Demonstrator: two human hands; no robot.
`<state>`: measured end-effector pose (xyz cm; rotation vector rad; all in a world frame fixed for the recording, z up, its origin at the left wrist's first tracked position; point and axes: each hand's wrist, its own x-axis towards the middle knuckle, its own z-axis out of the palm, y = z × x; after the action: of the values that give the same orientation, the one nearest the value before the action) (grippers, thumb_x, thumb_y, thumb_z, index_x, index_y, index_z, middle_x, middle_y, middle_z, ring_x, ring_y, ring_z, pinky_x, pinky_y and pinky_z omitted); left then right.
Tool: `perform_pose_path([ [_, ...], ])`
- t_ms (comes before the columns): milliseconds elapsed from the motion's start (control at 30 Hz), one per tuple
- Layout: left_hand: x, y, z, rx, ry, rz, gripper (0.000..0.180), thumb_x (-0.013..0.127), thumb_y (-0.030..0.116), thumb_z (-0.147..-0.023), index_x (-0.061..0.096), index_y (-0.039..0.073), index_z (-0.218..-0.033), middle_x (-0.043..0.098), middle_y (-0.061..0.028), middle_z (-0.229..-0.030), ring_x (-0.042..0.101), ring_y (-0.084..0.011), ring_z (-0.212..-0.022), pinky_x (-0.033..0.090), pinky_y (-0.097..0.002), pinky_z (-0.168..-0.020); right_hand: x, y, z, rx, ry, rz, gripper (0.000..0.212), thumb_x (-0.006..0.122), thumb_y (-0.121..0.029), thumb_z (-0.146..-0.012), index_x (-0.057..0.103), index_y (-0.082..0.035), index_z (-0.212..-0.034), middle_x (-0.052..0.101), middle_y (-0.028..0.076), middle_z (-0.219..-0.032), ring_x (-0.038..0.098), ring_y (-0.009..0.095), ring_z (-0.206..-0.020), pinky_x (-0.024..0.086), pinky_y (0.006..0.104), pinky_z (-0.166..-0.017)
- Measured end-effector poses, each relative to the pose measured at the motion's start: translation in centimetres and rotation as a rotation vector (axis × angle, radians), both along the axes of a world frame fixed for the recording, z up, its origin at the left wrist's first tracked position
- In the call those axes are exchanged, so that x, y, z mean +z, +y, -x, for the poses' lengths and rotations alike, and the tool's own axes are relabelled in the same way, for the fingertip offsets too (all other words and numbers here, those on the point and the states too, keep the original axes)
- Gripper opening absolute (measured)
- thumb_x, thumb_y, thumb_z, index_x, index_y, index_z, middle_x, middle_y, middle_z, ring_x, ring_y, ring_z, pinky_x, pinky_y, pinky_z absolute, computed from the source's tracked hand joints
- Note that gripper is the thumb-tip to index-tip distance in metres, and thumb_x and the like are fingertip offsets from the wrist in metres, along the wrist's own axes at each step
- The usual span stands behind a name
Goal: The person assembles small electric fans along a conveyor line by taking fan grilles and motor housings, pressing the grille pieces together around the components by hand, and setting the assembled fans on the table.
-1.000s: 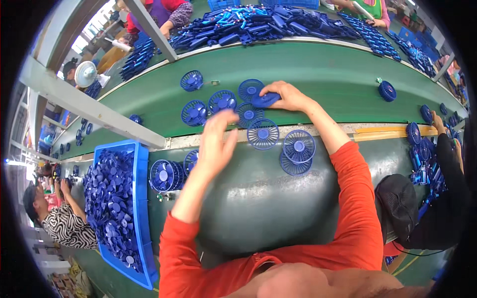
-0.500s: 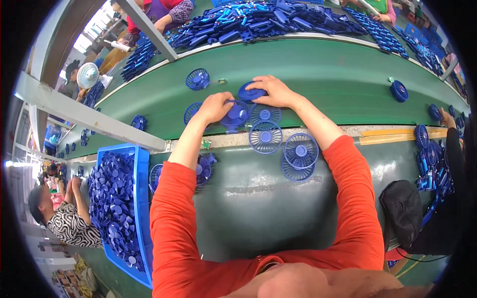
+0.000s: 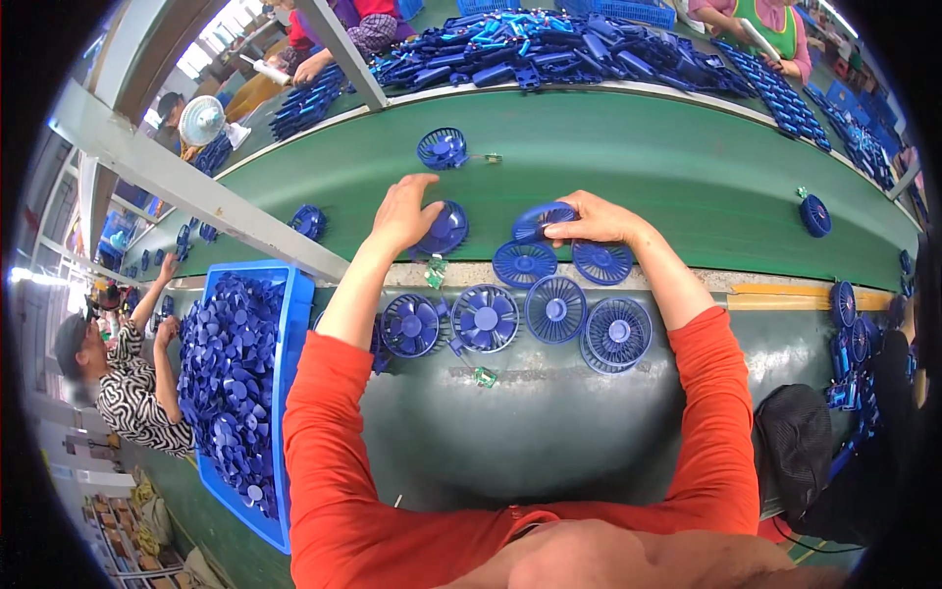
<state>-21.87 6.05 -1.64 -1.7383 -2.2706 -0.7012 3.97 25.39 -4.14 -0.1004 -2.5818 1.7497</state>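
My right hand grips a round blue fan grille, tilted above two other grilles at the belt's near edge. My left hand has its fingers stretched out and the thumb apart, beside a blue fan head on the belt. A small green circuit board lies just below that fan head. On the table in front of me are two fan heads with blades, one on the left and one nearer the middle. To their right rest a single grille and a stacked pair.
The green conveyor belt crosses ahead, carrying another fan head with a board. A blue crate of blue discs stands left, below a grey metal beam. Blue parts are heaped beyond. A black mesh-covered object sits right. Co-workers surround the line.
My hands have moved apart. The left fingers have loosened from a fan head, and the right hand has drawn a grille rightward. The whole view has shifted slightly.
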Motion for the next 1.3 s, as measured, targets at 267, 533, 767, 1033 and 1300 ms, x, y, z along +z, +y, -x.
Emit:
perform_pose_path([
  [267, -1.7, 3.9, 3.7, -0.052, -0.411, 0.275, 0.018, 0.063, 0.019, -0.080, 0.069, 0.006, -0.091, 0.069, -0.0122, -0.078, 0.067, -0.0253, -0.076, 0.051, -0.0349, -0.069, -0.8, 1.2, -1.6, -0.146, -0.128, 0.120, 0.037, 0.066, -0.037, -0.087, 0.065, -0.003, -0.101, 0.066, 0.001, -0.086, 0.065, 0.009, -0.070, 0.049, 0.0244, -0.059],
  [533, -1.8, 11.5, 7.4, 0.367, -0.057, 0.058, 0.027, 0.051, 0.021, -0.080, 0.066, 0.003, -0.093, 0.067, -0.0206, -0.094, 0.064, -0.0351, -0.092, 0.051, -0.0452, -0.082, -0.2, 1.7, -1.0, -0.195, -0.167, 0.133, 0.038, 0.064, -0.037, -0.088, 0.064, -0.002, -0.102, 0.066, 0.007, -0.089, 0.066, 0.013, -0.067, 0.051, 0.0249, -0.050],
  [767, -2.8, 12.5, 5.7, 0.374, -0.196, 0.076, 0.034, 0.051, 0.011, -0.077, 0.057, -0.001, -0.108, 0.064, -0.0260, -0.102, 0.062, -0.0395, -0.098, 0.048, -0.0445, -0.089, -0.5, 0.6, 0.0, -0.290, -0.115, 0.020, 0.033, 0.064, -0.032, -0.088, 0.064, -0.002, -0.101, 0.065, 0.005, -0.086, 0.062, 0.012, -0.064, 0.047, 0.0243, -0.049],
  [1033, -0.7, 5.7, 4.3, 0.147, -0.169, 0.202, 0.032, 0.054, 0.015, -0.077, 0.065, 0.007, -0.105, 0.066, -0.0212, -0.097, 0.062, -0.0383, -0.095, 0.049, -0.0433, -0.086, 0.0, -3.8, 0.3, 0.034, 0.191, -0.325, 0.036, 0.065, -0.033, -0.085, 0.065, -0.002, -0.104, 0.065, 0.014, -0.101, 0.062, 0.027, -0.093, 0.048, 0.0349, -0.082],
  [1300, 0.8, -7.7, -0.7, -0.087, -0.486, 0.224, 0.024, 0.052, 0.011, -0.081, 0.057, 0.004, -0.103, 0.062, -0.0226, -0.088, 0.061, -0.0400, -0.086, 0.047, -0.0445, -0.075, 1.4, -4.0, -1.5, 0.142, 0.076, -0.182, 0.033, 0.068, -0.033, -0.085, 0.067, -0.002, -0.097, 0.062, 0.010, -0.095, 0.060, 0.021, -0.086, 0.047, 0.0342, -0.075],
])
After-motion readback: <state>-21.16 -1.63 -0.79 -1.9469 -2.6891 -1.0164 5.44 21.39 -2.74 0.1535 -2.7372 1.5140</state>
